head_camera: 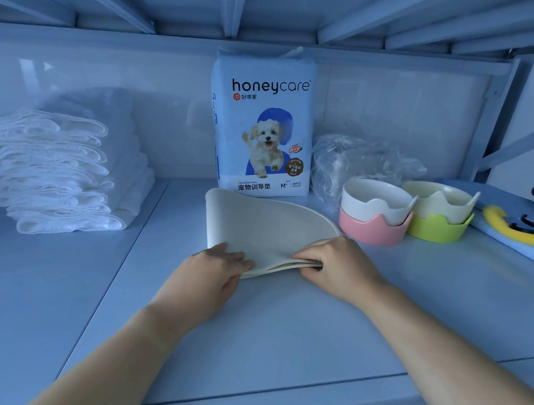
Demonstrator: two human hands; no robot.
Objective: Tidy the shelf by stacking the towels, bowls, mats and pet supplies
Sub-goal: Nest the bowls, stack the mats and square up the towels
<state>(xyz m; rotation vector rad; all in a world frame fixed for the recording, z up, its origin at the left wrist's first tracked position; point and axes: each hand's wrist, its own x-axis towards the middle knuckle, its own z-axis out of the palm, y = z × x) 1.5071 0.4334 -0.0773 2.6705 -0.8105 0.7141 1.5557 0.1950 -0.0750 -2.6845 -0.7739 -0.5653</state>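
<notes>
A slip of the upper layer is judged the chief risk: the two cream, rounded, flat mats [265,229] are seen parted at the near edge, and if that edge is let go unevenly the layers could be left askew rather than squared. A push toward two o'clock could also drive the mats against the white ceramic bowl nested in a pink one [374,215], which is set just beside their far right curve. The mats are laid flat on the pale blue shelf [275,325], at six o'clock from the upright blue-and-white pack of pet training pads [262,132]; the stack of folded white towels [55,170] is set well apart at nine o'clock. The left hand [220,261] is laid palm down on the near left corner, its fingers [242,263] nearly straight and pressed on the top layer. The right hand [332,264] is held at four o'clock of the mats, knuckles up, its fingers curled and the near edge pinched between them.
</notes>
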